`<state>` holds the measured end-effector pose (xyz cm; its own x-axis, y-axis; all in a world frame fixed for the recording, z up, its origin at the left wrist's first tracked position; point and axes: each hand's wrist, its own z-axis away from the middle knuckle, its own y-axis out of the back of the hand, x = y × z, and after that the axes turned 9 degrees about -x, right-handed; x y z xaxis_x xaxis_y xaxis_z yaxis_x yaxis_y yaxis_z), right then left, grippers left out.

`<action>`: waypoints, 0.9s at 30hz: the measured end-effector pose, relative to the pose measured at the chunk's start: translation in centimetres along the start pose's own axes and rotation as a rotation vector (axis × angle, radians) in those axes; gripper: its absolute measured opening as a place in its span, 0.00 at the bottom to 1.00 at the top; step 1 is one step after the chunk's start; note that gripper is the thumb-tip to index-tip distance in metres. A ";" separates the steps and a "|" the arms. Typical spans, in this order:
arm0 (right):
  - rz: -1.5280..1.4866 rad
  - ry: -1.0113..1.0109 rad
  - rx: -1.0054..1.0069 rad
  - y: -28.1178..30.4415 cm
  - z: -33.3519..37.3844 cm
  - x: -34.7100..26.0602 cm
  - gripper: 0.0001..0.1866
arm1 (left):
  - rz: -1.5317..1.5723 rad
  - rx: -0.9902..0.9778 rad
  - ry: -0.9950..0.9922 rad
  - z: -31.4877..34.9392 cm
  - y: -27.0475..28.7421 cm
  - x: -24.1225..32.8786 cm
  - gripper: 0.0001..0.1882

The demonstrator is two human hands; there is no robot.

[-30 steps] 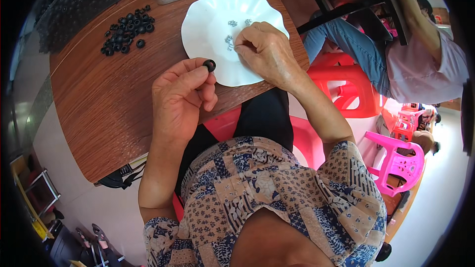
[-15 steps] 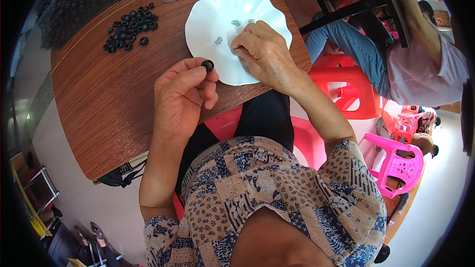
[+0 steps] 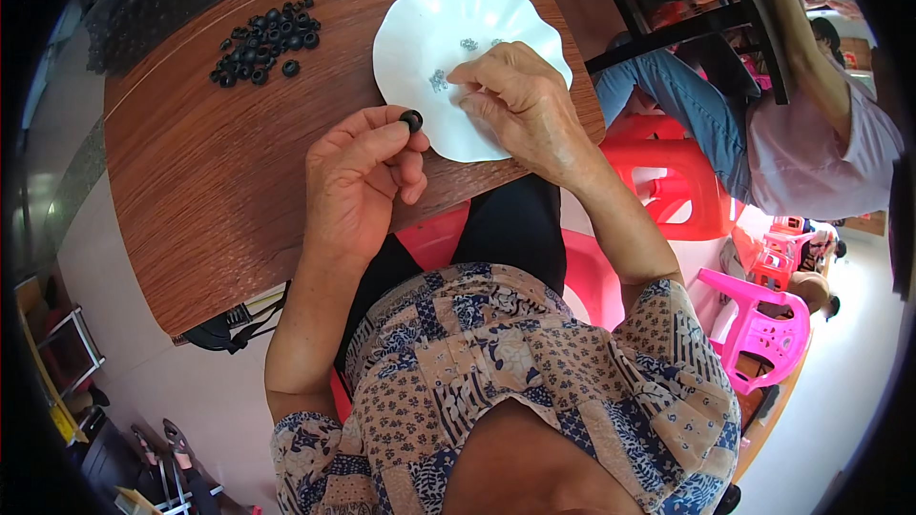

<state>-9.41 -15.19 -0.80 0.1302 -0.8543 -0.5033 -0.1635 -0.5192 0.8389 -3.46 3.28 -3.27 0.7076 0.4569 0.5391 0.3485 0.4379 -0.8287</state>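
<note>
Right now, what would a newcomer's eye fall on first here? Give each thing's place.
First, probably, the white plate on the table, with the right hand over it by silvery bits. Next, black beads: a heap to the plate's left, and a single bead pinched in the left hand. Then the bright pink chair at the view's right.

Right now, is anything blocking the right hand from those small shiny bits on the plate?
Nothing visible: the right hand is over the plate, right beside the nearest bits. The black bead is off to one side, in the left hand.
</note>
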 end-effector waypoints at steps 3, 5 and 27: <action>-0.011 0.012 0.017 -0.7 -0.3 0.3 0.08 | 0.010 0.000 -0.010 0.0 0.0 0.1 0.07; 0.058 0.053 0.032 -1.0 -0.6 0.4 0.07 | 0.017 0.000 -0.012 0.0 0.0 0.1 0.07; -0.007 0.069 -0.057 -0.8 -0.5 -0.8 0.05 | 0.032 -0.020 -0.013 0.1 0.3 0.2 0.07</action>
<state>-8.85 -14.04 -0.97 0.1982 -0.8460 -0.4950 -0.1063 -0.5206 0.8472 -3.26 3.53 -3.36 0.7103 0.4805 0.5144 0.3385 0.4075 -0.8482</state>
